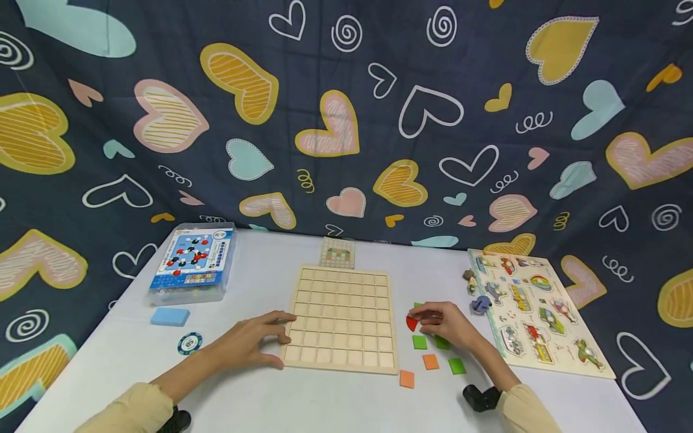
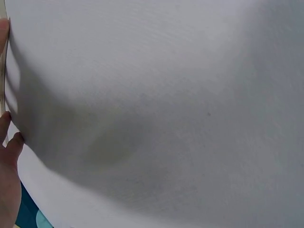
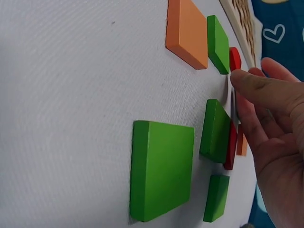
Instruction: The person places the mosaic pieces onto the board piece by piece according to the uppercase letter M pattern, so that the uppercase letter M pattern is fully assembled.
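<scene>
A person is sitting at a white bench (image 1: 260, 391). The left hand (image 1: 254, 340) is resting flat beside the wooden grid board (image 1: 341, 316), with its fingers straight and touching the board's left edge near the front corner. It is not holding anything. The right hand (image 1: 446, 325) is lying among small coloured tiles to the right of the board. Its fingertips are pinching a red tile (image 1: 411, 323) that is standing up on its edge, just beside the board.

Green tiles (image 1: 419, 342) and orange tiles (image 1: 431, 361) are lying flat on the bench around that hand. In the right wrist view, a big green tile (image 3: 161, 168) is lying close to the camera.

A picture puzzle board (image 1: 536, 310) is lying at the far right. A blue box (image 1: 194, 261), a blue block (image 1: 170, 316) and a round chip (image 1: 189, 343) are sitting on the left.
</scene>
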`<state>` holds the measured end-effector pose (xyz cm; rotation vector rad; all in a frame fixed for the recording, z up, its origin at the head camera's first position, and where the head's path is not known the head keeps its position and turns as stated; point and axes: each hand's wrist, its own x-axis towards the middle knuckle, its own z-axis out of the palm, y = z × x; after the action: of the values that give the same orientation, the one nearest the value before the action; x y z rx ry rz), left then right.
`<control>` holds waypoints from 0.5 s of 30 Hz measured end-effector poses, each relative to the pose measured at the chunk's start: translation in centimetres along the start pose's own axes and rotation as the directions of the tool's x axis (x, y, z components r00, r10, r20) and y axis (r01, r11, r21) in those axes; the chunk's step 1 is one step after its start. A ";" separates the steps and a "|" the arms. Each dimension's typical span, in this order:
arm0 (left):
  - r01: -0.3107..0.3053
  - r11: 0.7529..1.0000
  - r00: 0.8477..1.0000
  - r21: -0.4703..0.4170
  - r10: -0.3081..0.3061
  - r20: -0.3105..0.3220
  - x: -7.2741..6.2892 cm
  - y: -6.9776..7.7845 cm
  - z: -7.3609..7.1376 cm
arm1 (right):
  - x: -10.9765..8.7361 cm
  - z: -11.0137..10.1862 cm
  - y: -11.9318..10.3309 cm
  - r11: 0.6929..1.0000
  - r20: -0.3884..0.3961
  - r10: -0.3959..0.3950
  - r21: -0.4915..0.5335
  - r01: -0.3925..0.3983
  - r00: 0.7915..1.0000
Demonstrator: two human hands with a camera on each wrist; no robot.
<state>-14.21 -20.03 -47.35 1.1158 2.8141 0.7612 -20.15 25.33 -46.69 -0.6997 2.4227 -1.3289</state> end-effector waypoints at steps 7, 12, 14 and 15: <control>0.038 0.999 0.999 -0.025 -0.038 0.021 0.5 0.0 0.2 | 0.3 0.0 0.2 0.999 0.017 -0.019 -0.026 0.020 1.000; 0.041 0.999 0.999 -0.033 -0.040 0.013 0.5 0.0 0.2 | 1.0 0.2 0.2 0.996 0.046 -0.048 -0.076 0.051 0.998; 0.040 0.999 0.999 -0.035 -0.040 0.005 0.4 0.0 0.2 | 1.1 0.3 0.2 0.995 0.051 -0.054 -0.078 0.058 0.997; 0.043 0.998 0.999 -0.036 -0.043 0.004 0.4 0.0 0.2 | 1.2 0.4 0.2 0.996 0.050 -0.049 -0.074 0.053 0.998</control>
<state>-14.43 -19.64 -47.49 1.0474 2.7999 0.8024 -21.00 24.48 -47.08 -0.8087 2.4431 -1.2307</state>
